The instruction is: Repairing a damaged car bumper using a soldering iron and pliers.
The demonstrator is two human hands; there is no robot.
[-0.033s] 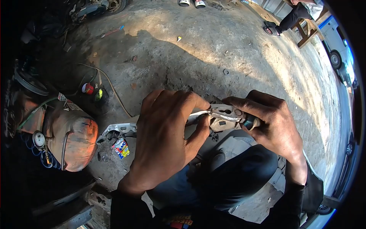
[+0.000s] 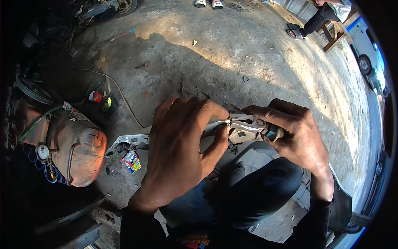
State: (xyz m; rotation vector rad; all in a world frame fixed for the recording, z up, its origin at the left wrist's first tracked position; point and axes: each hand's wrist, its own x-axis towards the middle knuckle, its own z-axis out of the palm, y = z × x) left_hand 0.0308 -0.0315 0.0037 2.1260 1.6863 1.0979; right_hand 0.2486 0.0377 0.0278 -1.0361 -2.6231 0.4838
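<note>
Our R grip (image 2: pixel 296 135) is closed round grey-metal pliers (image 2: pixel 259 123) w/ dk-green handles; our L grip (image 2: pixel 178 145) pinches a thin pale strip (image 2: pixel 214 124) by pliers' tip.

Both our forearms come up from the lower edge, black cloth sleeves (image 2: pixel 141 228) down to about the wrists. Our bare left hand (image 2: pixel 178 145): back facing up, knuckles arched, index and thumb tips set in a pinch pointing right. Our bare right hand (image 2: pixel 296 133): fingers curled in a grip, index reaching left, thumb below, right wrist (image 2: pixel 323 184) angled inward. Hands near each other, apart.
</note>
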